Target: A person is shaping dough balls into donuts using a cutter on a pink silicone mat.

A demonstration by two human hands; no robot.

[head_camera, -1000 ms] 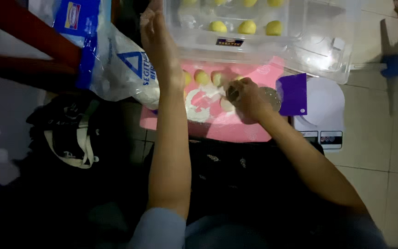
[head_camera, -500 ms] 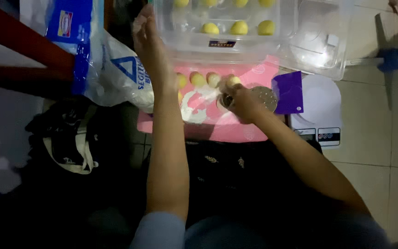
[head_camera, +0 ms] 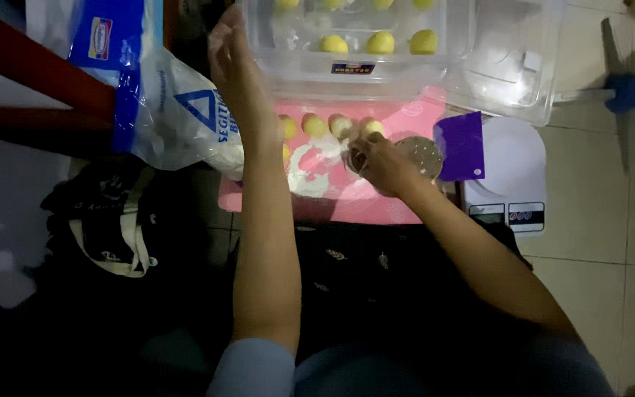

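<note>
Dough balls rowed on a floured pink mat; one is in the right hand.

The right hand [head_camera: 378, 163] closes around a yellow dough ball [head_camera: 359, 157] above the pink mat [head_camera: 347, 202], beside a flour patch [head_camera: 310, 176] that likely prevents sticking. The left hand [head_camera: 235, 70], fingers loosely open and empty, is raised beside the flour bag [head_camera: 178, 114] and clear plastic container [head_camera: 376, 51] of finished balls. A purple scraper [head_camera: 461, 145] and white scale [head_camera: 512, 173] sit close by.

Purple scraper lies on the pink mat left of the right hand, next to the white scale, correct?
Not quite. The head view shows the purple scraper to the right of the right hand, not left. It does lie at the pink mat's edge, next to the white scale.
</note>
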